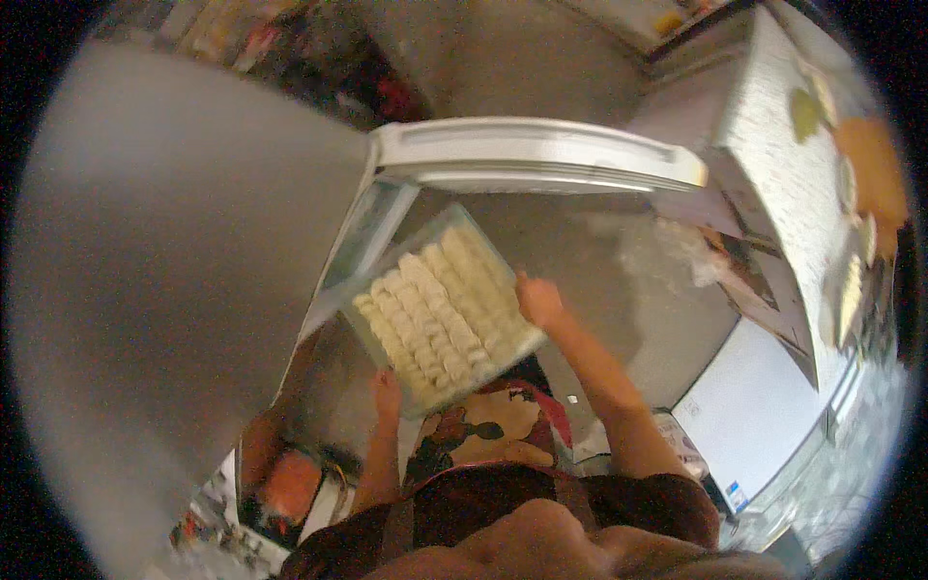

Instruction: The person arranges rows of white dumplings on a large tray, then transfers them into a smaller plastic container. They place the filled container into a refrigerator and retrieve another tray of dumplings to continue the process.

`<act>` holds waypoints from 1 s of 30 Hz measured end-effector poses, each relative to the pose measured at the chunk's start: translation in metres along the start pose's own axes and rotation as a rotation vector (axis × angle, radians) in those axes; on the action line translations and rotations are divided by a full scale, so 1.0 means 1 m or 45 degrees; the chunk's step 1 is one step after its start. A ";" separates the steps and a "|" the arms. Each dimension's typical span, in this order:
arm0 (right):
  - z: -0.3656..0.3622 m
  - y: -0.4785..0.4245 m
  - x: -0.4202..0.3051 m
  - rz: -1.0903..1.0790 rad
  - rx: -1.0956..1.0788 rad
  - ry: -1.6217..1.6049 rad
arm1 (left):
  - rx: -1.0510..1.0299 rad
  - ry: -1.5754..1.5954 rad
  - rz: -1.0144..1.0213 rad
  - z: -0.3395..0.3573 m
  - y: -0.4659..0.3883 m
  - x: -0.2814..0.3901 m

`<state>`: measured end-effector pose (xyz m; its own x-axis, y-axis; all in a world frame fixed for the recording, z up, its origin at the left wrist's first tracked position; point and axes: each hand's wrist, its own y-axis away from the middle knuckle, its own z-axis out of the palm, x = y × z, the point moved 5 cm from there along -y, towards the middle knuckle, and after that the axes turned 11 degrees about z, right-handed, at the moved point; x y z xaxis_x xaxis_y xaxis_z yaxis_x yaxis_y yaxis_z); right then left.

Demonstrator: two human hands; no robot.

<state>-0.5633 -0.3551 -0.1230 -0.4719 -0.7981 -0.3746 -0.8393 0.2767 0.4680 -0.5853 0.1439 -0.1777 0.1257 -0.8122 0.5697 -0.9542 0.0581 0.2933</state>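
Note:
A shallow tray (453,217) with pale, see-through sides is held level in front of my body. Rows of pale, plump pieces that look like dumplings (428,312) fill it; blur hides their detail. My left hand (386,395) grips its near left side. On the opposite side, my right hand (538,299) has its fingers curled around the rim. Just beyond the tray stands an open white door (536,152), apparently a refrigerator's or freezer's. The tray's far left corner comes close to the glossy inner part (366,225) of the appliance.
A large grey panel (167,217) takes up the left side. On the right, a white worktop (783,145) carries pale flat pieces and an orange-brown item (873,181). A white flat-topped box or appliance (754,413) stands below it. An orange-red object (290,486) sits at lower left.

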 end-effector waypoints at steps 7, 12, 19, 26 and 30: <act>-0.103 0.308 0.141 0.848 0.184 -0.173 | -0.490 0.094 0.437 0.010 0.080 0.254; -0.195 0.471 0.154 1.143 0.668 -0.388 | -0.641 0.299 0.936 -0.018 0.109 0.474; -0.266 0.530 0.197 0.811 1.208 -0.562 | -0.443 0.305 1.379 -0.056 0.145 0.635; -0.328 0.590 0.191 0.872 1.257 -0.629 | -0.272 0.418 1.517 -0.126 0.227 0.702; -0.366 0.597 0.192 0.768 1.266 -0.568 | -0.085 0.448 1.538 -0.141 0.237 0.702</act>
<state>-1.0561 -0.5395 0.3775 -0.7397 -0.2054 -0.6408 -0.2055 0.9757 -0.0756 -0.6849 -0.3310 0.3995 -0.7407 -0.0231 0.6714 -0.4963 0.6923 -0.5238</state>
